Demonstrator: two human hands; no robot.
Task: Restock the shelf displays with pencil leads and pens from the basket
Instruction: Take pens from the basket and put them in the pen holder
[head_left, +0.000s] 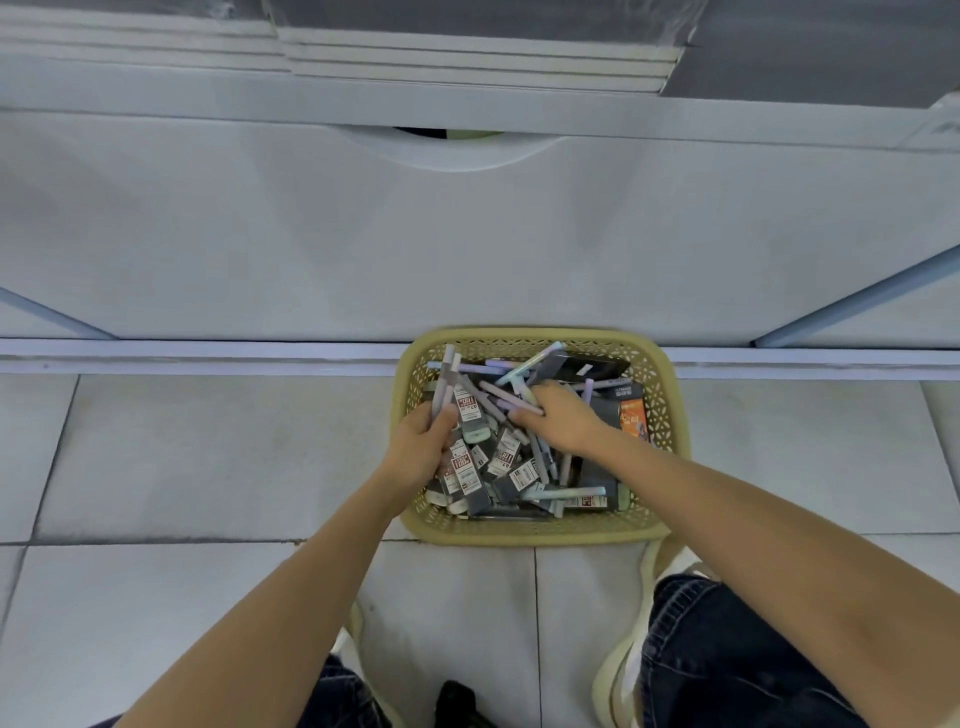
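Basket (540, 531): I see it on the tiled floor (208, 457), far rim against the base of the white shelf unit (363, 234).
Contents: pencil lead packs (506, 457) and pastel pens (563, 493), piled loosely together.
Left hand (423, 441): grips a bundle of pens (445, 379) at the basket's left side, their ends pointing away from me.
Right hand (563, 418): down in the middle of the pile, with fingers curled round a lilac pen (522, 409).
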